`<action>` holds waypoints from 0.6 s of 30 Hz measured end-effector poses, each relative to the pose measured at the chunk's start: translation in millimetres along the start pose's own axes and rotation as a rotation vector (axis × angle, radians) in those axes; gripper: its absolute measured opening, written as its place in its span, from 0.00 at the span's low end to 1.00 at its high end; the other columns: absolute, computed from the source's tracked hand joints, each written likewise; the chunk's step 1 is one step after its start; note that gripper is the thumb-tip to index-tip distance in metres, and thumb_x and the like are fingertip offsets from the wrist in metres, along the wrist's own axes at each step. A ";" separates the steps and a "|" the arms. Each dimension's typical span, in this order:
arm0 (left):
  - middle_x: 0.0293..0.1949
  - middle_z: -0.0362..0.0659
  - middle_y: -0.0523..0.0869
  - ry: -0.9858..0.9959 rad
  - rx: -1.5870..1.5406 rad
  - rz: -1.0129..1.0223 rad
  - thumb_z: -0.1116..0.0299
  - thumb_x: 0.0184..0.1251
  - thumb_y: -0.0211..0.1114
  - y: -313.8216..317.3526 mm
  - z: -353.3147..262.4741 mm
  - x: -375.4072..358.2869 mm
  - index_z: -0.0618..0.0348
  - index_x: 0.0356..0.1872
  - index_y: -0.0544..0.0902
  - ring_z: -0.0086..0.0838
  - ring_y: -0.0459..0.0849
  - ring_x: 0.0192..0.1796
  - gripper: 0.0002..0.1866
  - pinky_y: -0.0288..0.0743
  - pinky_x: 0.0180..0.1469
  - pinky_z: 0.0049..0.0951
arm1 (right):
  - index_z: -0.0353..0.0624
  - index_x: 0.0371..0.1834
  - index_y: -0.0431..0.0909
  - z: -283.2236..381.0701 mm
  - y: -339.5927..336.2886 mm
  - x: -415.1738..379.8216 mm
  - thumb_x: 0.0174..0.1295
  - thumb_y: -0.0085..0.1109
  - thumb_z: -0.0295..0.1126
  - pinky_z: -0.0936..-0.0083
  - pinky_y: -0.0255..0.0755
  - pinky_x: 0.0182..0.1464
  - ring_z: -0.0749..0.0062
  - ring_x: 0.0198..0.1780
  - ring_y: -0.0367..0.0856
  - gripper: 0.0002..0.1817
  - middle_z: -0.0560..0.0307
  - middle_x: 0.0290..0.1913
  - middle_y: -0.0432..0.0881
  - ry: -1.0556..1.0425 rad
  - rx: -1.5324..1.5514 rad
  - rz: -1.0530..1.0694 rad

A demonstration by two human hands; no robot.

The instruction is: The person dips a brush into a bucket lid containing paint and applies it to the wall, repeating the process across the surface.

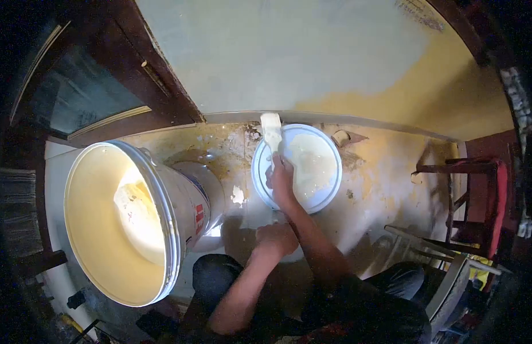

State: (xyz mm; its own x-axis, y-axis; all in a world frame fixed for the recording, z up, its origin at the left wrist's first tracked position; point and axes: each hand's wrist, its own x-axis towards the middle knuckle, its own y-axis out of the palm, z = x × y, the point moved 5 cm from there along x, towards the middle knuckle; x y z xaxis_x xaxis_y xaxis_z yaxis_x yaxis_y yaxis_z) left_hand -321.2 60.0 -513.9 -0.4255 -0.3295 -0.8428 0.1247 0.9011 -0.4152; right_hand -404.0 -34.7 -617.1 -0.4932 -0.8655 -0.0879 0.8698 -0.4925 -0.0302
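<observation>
Fingers of my right hand (280,176) are wrapped round the handle of a putty knife (270,131), smeared all over with cream paste. Its wide end points at the foot of the wall, above the left rim of a round white lid (260,182). Smooth cream paste (312,163) covers much of that lid, which lies on the floor. Closer to my body, my left hand (276,238) is curled into a fist beside my right forearm. The inside of that fist is hidden. To its left a big bucket (85,212) stands with its mouth towards me, cream paste on its inner wall.
The wall (277,57) ahead is pale grey, with a yellow area on the right. A dark door (122,57) is at left. A small cup-like object (341,137) lies behind the lid. Chairs (472,172) stand at right. Stains and flakes mark the floor (386,178).
</observation>
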 end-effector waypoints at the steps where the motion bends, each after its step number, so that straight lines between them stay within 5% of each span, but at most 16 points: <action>1: 0.47 0.48 0.80 0.005 0.006 0.000 0.62 0.58 0.49 -2.7 -2.7 -3.2 0.56 0.45 0.79 0.38 0.78 0.50 0.17 0.69 0.51 0.39 | 0.46 0.30 0.69 11.0 -1.2 7.2 0.62 0.47 0.41 0.87 0.46 0.10 0.86 0.11 0.56 0.11 0.68 0.13 0.61 0.182 0.117 -0.048; 2: 0.46 0.48 0.80 0.007 0.010 -0.003 0.62 0.57 0.49 -5.3 -4.0 -5.5 0.56 0.45 0.79 0.38 0.78 0.50 0.18 0.69 0.51 0.39 | 0.46 0.30 0.68 33.8 1.6 9.7 0.62 0.47 0.41 0.87 0.46 0.10 0.86 0.11 0.56 0.10 0.68 0.13 0.61 0.363 0.236 -0.093; 6: 0.47 0.47 0.80 0.057 -0.006 -0.013 0.61 0.56 0.50 -8.1 -4.4 -8.5 0.54 0.45 0.79 0.38 0.78 0.49 0.18 0.69 0.51 0.39 | 0.47 0.31 0.69 112.8 -22.4 -2.6 0.62 0.47 0.39 0.87 0.44 0.10 0.88 0.11 0.54 0.09 0.70 0.14 0.61 0.324 0.421 -0.072; 10: 0.46 0.46 0.80 0.033 -0.008 -0.027 0.61 0.55 0.51 -6.5 -1.2 -5.6 0.53 0.44 0.79 0.38 0.79 0.49 0.17 0.70 0.50 0.39 | 0.47 0.32 0.69 102.7 -52.2 -18.1 0.63 0.46 0.40 0.87 0.44 0.10 0.88 0.10 0.52 0.10 0.70 0.14 0.60 0.257 0.472 -0.151; 18: 0.46 0.46 0.80 -0.004 0.018 -0.035 0.62 0.57 0.50 0.1 -0.7 -1.3 0.54 0.44 0.79 0.39 0.79 0.49 0.17 0.71 0.50 0.39 | 0.45 0.29 0.70 39.5 -48.2 8.9 0.62 0.46 0.42 0.85 0.46 0.10 0.85 0.10 0.55 0.13 0.67 0.13 0.61 0.542 0.328 -0.165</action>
State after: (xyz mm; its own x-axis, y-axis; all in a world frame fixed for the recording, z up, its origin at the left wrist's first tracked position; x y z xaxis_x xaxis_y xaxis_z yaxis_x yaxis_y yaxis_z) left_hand -321.3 60.8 -512.6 -0.4260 -0.3622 -0.8290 0.1261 0.8836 -0.4509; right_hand -451.0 -22.3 -577.1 -0.4666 -0.6494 -0.6004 0.6905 -0.6917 0.2115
